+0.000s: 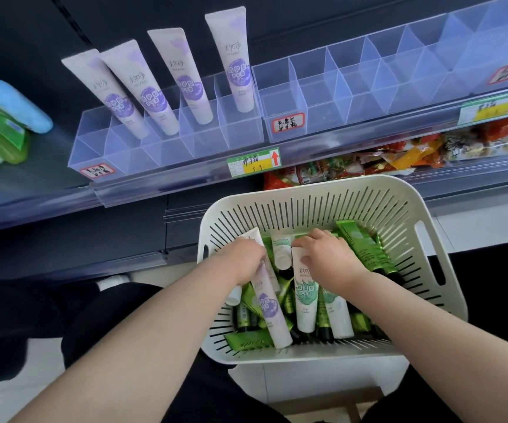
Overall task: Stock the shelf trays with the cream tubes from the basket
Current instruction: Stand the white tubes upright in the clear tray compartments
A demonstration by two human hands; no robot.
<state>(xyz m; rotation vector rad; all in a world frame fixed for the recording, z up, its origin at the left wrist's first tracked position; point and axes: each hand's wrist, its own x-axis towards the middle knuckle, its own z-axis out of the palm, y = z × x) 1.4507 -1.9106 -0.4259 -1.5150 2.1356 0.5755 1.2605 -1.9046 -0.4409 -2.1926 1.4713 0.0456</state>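
Basket (322, 190): white slotted plastic, near centre, below and in front of the shelf; holds the loose cream tubes.
Left hand (243, 257): inside the basket at its left side, fingers curled round the upper part of a purple-label tube (269, 306).
Purple-label tube: white body, lies slanted, cap end towards the near rim of the basket.
Right hand (329, 257): inside the basket, just right of the left hand, fingers bent down and gripping the far end of a green-leaf tube (304, 300).
Green-leaf tube: white body, cap end pointing near; a second like tube (339, 315) lies just to its right.
Green tubes (365, 248): dark-capped, piled under and around the white ones, mostly at the right and near sides.
Left shelf tray (167, 145): clear plastic with dividers, on the shelf, far left of the basket.
Shelved tubes (185, 77): four purple-label tubes, cap down in the tray's far row, leaning back.
Right shelf tray (353, 87): clear, divided, touching the left tray's right side.
Price tag (254, 161): green and yellow with a red arrow, on the shelf edge.
Snack packets (368, 166): red and orange, on the level below the shelf.
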